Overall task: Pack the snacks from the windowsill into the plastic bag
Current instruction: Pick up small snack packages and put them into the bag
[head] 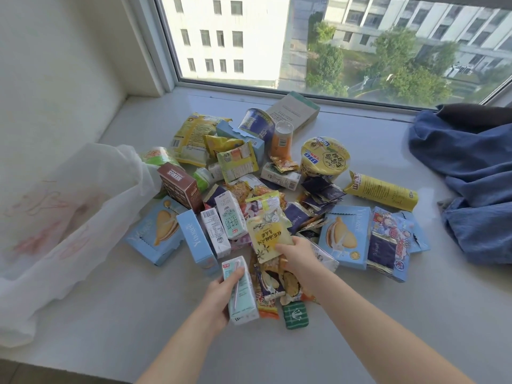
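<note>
Left hand (219, 297) grips one mint carton (241, 292); right hand (296, 253) pinches one yellow pouch (267, 236) atop the snack pile (249, 189) on the windowsill (138, 314). One white bag (63, 217) lies left of the pile; two more cartons (231, 217) stand upright mid-pile; one noodle cup (324, 157) sits behind.

left hand (221, 296) is gripping a milk carton (240, 291); right hand (295, 254) is pinching a yellow pouch (268, 235) at 12 o'clock of it.

Heap of snacks (266, 189) mid windowsill (144, 314): blue boxes, cartons, sachets, upright noodle cup (324, 156). Crumpled white plastic bag (69, 217) lies left of heap, touching it. Near edge: mint carton (240, 291) gripped by left hand (219, 297); yellow pouch (267, 236) gripped at lower corner by right hand (297, 253).
</note>
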